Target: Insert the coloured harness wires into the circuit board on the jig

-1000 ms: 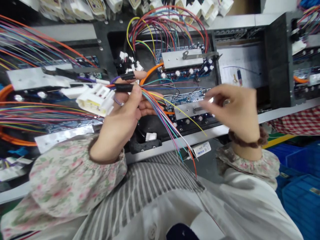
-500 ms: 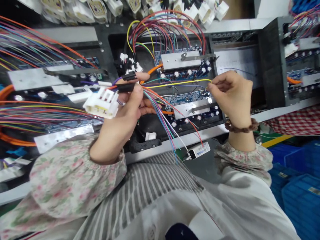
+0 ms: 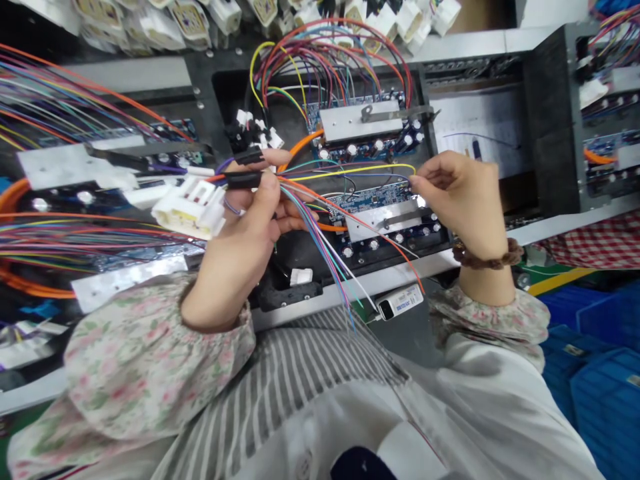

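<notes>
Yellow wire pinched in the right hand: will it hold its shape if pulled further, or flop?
Likely floppy: the yellow wire bows between the left hand and the right hand. Probably light and thin, so it could slip from a fingertip pinch. The loose wires beside it droop freely.

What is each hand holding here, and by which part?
Left hand grips the wire bundle at its black sleeve; right hand pinches the yellow wire at its free end.

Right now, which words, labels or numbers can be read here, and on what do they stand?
None can be read.
Small white device: blue print, too blurred.
Paper sheet: faint lines, too small.
White connectors on top: printed faces, illegible.
Circuit board: markings too small.
</notes>
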Available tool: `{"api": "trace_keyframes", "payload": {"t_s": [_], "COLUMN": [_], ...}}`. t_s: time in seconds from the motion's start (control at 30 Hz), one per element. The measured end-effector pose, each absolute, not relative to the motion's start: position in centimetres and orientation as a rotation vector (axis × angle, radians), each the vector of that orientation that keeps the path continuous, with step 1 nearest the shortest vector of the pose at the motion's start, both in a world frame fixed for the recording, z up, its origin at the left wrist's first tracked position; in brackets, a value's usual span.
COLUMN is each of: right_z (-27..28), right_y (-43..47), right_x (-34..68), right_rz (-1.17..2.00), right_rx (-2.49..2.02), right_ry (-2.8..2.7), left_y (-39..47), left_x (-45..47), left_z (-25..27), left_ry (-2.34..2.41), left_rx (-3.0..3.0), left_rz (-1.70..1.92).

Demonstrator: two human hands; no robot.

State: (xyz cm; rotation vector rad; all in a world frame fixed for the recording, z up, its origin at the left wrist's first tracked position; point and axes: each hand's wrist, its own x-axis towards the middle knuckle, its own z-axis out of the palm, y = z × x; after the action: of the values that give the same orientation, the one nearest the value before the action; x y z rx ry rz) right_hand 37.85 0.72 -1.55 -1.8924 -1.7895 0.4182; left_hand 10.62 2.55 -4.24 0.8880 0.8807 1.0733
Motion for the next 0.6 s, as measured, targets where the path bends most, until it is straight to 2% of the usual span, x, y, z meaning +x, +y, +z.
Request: {"api": "trace_keyframes", "payload": {"t_s": [0.1,0.2,0.27,0.33,0.37,0.47,0.53,0.6], "right_z": [0.4,1.7,1.9,1.6,1.3,-0.1,-1.1,-2.0], "right_y": [-1.2,-2.9,-3.0,-2.5,-2.1,-1.1,-0.8,-0.7], "right_x": [36.9,36.4,37.3,38.8,39.5,40.9,41.0,40.7], "right_rz": [0.545,0.73,0.501,0.156,0.098,0.304,0.447,0.463], "right_rx": [-1.82,-1.616,-1.691,-1.915,-1.99,-1.985,-1.966,-1.988], "right_ry": [-1.894,-2.256,-2.376,-2.17,-2.003,-1.646,-1.6,-1.606], "left_y": [2.6,2.7,2.6,2.5,2.5,2.3,2.4,2.4], "left_x": [10.6,10.6,10.7,10.8,10.8,10.7,10.6,10.6], "left_z": [-4.0,-3.8,-3.7,-3.7,-3.7,-3.9,-4.0,-4.0], "left_ry": [0.911,0.906,0.899,0.892,0.889,0.883,0.887,0.9], "left_rx": [0.886,0.861,0.839,0.831,0.832,0.847,0.855,0.85], "left_rz": [1.053,1.046,1.049,1.052,1.057,1.077,1.093,1.093]}}
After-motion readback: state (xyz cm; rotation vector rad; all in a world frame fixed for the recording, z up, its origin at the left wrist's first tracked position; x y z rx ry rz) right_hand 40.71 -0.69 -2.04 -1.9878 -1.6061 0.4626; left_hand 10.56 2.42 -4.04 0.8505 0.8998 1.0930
